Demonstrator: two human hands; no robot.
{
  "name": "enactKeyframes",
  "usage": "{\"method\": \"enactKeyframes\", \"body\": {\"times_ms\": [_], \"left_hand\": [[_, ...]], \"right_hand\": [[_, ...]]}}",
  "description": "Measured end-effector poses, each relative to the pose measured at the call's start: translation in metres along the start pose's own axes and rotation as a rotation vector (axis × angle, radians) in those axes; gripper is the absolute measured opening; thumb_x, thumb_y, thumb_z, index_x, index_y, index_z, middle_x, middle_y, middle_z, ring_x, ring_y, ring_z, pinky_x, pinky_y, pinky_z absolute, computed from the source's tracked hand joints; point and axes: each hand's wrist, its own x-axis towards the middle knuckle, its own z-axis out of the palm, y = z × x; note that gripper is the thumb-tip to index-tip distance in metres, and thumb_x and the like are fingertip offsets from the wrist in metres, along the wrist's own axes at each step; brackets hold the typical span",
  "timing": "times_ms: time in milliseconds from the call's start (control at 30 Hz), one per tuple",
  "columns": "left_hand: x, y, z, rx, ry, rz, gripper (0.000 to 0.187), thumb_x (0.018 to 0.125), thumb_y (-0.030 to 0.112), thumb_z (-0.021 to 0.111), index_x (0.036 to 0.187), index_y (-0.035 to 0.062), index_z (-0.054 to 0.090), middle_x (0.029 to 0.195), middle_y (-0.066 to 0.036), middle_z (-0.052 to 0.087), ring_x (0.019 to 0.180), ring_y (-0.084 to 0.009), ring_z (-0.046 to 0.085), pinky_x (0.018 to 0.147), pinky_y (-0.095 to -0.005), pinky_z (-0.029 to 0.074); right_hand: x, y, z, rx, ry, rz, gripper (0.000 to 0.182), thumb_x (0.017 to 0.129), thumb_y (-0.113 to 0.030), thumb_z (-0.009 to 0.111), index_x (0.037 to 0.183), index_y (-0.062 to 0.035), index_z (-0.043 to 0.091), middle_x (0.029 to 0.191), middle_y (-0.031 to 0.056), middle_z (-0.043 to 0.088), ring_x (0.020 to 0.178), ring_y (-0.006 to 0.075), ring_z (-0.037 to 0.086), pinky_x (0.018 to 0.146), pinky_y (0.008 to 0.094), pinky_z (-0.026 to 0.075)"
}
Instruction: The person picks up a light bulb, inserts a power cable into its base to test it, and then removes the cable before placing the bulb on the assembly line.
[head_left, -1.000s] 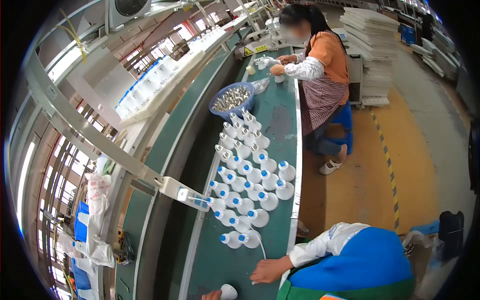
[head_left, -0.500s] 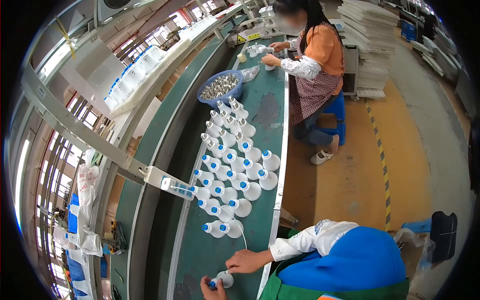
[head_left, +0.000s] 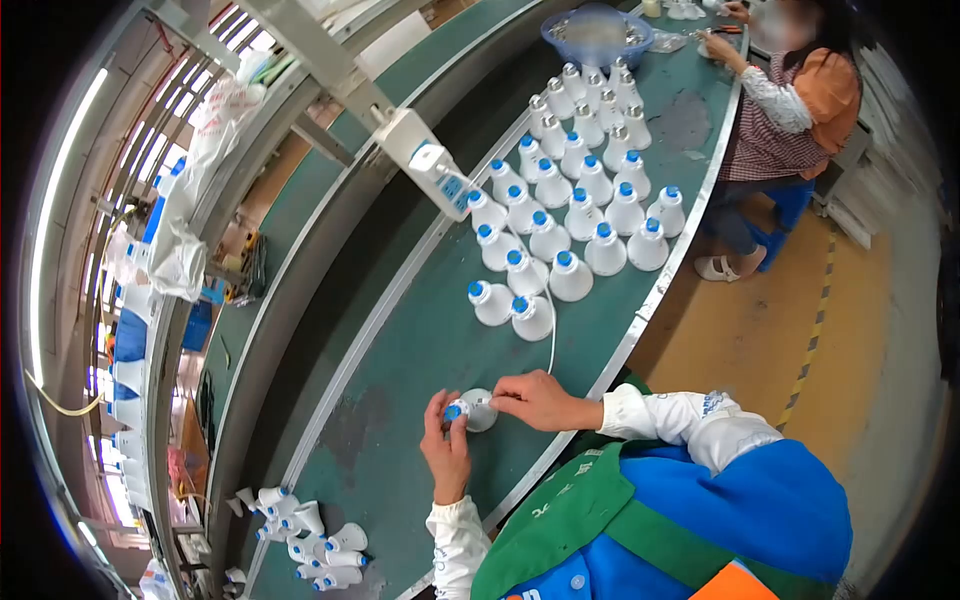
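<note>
A white cone-shaped light bulb (head_left: 481, 411) with a blue cap is between my hands over the green bench. My left hand (head_left: 447, 448) grips it by the narrow capped end, thumb and fingers closed around it. At the wide end, my right hand (head_left: 537, 401) is closed in a pinch against the rim. What it pinches, if anything, is too small to make out. A thin white cord (head_left: 553, 325) runs from among the standing bulbs down to behind my right hand. Rows of similar blue-capped bulbs (head_left: 570, 277) stand beyond.
Metal-capped bulbs (head_left: 587, 128) stand farther back, before a blue basket (head_left: 568, 50) of small metal parts. A power strip (head_left: 425, 160) hangs at the left edge. Loose bulbs (head_left: 330, 553) lie near left. A co-worker (head_left: 800, 110) sits at the far right, hands over the bench.
My view has swung down and left, bringing the loose bulbs and both sleeves into sight. Both hands stay on the same bulb, with little visible change in grip.
</note>
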Motion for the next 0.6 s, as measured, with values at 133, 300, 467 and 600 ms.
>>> {"method": "enactKeyframes", "body": {"times_ms": [133,300,467,600], "left_hand": [[-0.005,-0.016,0.0,-0.01,-0.001,-0.054,0.031,0.087,0.002,0.057,0.118,0.0031,0.06,0.112,-0.011,0.065,0.093,-0.0167,0.063,0.08,-0.0286,0.05],[-0.006,-0.017,0.002,0.027,0.021,-0.033,0.03,0.088,0.002,0.056,0.117,0.0029,0.061,0.112,-0.011,0.065,0.095,-0.0179,0.063,0.081,-0.0293,0.05],[-0.006,-0.017,0.003,0.033,0.033,-0.012,0.03,0.088,0.002,0.055,0.117,0.0025,0.061,0.113,-0.011,0.065,0.096,-0.019,0.063,0.081,-0.0298,0.05],[-0.006,-0.016,0.001,0.033,0.026,-0.011,0.03,0.088,0.002,0.055,0.117,0.0027,0.061,0.114,-0.012,0.064,0.097,-0.0193,0.063,0.082,-0.0299,0.05]], "right_hand": [[0.002,-0.006,0.003,0.032,0.006,0.015,0.022,0.086,-0.025,0.061,0.083,-0.0034,0.063,0.07,0.013,0.063,0.063,0.0313,0.061,0.058,0.0392,0.046],[0.006,-0.004,0.008,0.053,0.009,0.03,0.02,0.085,-0.023,0.062,0.081,-0.0029,0.063,0.069,0.0137,0.063,0.062,0.0299,0.061,0.057,0.0384,0.045],[0.007,-0.001,0.01,0.084,0.07,0.091,0.018,0.082,-0.02,0.065,0.078,-0.0027,0.063,0.066,0.0129,0.061,0.059,0.0274,0.059,0.056,0.0379,0.044],[0.007,0.001,0.011,0.075,0.045,0.049,0.018,0.082,-0.02,0.065,0.077,-0.0029,0.063,0.065,0.0128,0.06,0.057,0.0271,0.058,0.055,0.0379,0.043]]}}
